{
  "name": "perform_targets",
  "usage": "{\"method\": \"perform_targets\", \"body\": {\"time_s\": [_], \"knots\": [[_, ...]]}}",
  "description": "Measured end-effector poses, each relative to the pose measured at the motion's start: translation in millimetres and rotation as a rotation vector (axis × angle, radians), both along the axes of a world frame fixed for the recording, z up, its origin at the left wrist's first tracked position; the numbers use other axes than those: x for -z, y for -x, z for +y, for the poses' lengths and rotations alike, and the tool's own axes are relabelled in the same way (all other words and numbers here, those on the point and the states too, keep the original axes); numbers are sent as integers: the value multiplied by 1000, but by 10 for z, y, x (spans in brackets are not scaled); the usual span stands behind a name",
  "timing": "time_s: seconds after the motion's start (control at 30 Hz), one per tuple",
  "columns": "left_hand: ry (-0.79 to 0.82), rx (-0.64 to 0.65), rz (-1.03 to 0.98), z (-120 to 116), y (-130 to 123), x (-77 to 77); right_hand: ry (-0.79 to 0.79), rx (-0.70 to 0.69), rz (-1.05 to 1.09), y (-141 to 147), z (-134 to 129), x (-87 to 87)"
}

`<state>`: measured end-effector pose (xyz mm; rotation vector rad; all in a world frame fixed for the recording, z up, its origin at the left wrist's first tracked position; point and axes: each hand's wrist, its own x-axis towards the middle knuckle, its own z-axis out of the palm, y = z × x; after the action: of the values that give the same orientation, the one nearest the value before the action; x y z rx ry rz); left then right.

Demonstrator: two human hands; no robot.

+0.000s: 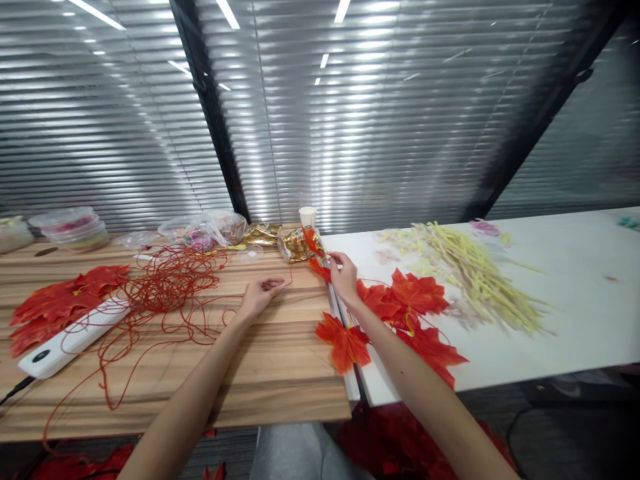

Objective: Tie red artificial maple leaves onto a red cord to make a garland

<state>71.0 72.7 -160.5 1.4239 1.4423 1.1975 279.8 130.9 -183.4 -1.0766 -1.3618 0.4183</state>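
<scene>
My left hand (pixel 261 295) is over the wood-grain table, thumb and fingers pinched on a thin red cord (pixel 291 272). A large loose tangle of that red cord (pixel 167 283) lies to its left. Further right, my right hand (pixel 344 277) is closed at the base of a red artificial maple leaf (pixel 313 241), which stands up beyond the fingers. The exact grip is partly hidden. Several more red maple leaves (pixel 417 293), with bits of yellow tie on them, lie along the cord beside my right forearm. One leaf (pixel 344 341) bridges the gap between the two tables.
A white power strip (pixel 75 340) and stacked red leaves (pixel 65 303) are at left. Plastic tubs (pixel 73 227), gold packets (pixel 295 245) and a paper cup (pixel 307 216) stand along the back. Yellow strips (pixel 475 273) cover part of the white table (pixel 590 293). Red leaves (pixel 390 447) are below.
</scene>
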Motion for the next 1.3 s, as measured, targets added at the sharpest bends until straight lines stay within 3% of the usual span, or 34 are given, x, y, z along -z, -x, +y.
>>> {"method": "perform_targets", "body": {"time_s": [1.3], "knots": [[-27,35,96,13,11,44,22,-44,-12,9,30,45]]}}
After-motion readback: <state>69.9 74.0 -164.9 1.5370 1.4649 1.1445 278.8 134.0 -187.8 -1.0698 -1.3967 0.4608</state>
